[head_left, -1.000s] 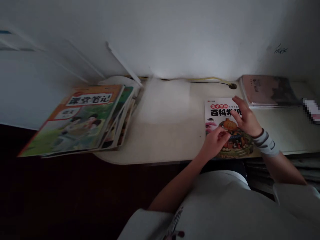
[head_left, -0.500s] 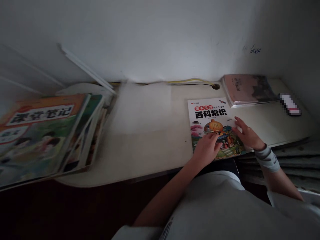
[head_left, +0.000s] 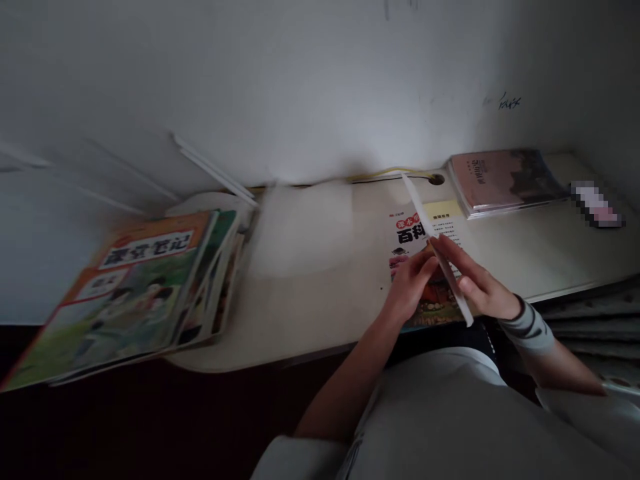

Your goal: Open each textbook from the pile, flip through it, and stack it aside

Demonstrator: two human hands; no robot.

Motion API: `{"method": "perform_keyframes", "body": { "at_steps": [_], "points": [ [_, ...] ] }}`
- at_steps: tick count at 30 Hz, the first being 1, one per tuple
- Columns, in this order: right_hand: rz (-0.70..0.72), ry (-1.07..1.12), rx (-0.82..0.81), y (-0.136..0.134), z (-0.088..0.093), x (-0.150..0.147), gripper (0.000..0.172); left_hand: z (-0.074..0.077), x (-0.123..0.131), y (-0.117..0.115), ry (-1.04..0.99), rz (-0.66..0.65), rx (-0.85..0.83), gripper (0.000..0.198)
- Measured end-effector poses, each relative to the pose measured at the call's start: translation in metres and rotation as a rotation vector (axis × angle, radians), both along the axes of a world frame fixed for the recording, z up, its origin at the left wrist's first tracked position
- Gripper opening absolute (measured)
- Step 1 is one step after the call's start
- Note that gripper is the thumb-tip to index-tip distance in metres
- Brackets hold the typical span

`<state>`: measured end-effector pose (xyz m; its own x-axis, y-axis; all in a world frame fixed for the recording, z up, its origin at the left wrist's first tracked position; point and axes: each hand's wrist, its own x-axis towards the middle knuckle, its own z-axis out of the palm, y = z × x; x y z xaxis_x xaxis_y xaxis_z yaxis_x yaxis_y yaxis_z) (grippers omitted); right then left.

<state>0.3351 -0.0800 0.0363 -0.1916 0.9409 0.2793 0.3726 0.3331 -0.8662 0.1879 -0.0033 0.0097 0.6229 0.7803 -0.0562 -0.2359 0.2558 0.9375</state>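
Observation:
A picture-covered children's book (head_left: 407,235) lies at the desk's front edge. Its front cover is lifted and seen almost edge-on, with its white edge slanting toward me. To the right of it, a printed page with a yellow heading shows. My left hand (head_left: 414,280) is closed on the raised cover from the left, fingers bent at its edge. From the right side my right hand (head_left: 477,280), with a grey band at the wrist, grips the same cover, partly hiding the page. The two hands nearly meet at the cover's middle.
A stack of books (head_left: 145,287) leans over the desk's left end. Pinkish books (head_left: 500,180) and a blurred-out phone (head_left: 597,203) lie at the right. A whitish translucent sheet (head_left: 305,230) lies mid-desk. A yellow cable (head_left: 390,171) runs along the wall to a hole.
Half a second ago the book was shut with both hands resting on its cover. Now the cover is raised, both hands hold it, and an inner page shows. The view has shifted slightly.

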Motion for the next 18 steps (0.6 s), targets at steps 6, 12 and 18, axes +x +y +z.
{"method": "perform_keyframes", "body": {
  "at_steps": [6, 12, 18],
  "points": [
    [-0.049, 0.013, 0.089, 0.002, -0.018, -0.017, 0.063, -0.003, -0.003, -0.002, -0.125, 0.025, -0.236, 0.038],
    [-0.071, 0.001, 0.061, -0.001, -0.018, -0.019, 0.066, 0.002, -0.003, -0.003, -0.14, -0.01, -0.276, 0.042],
    [-0.126, 0.074, 0.063, -0.002, -0.024, -0.022, 0.065, -0.004, -0.003, -0.004, -0.157, -0.024, -0.339, 0.036]
  ]
}}
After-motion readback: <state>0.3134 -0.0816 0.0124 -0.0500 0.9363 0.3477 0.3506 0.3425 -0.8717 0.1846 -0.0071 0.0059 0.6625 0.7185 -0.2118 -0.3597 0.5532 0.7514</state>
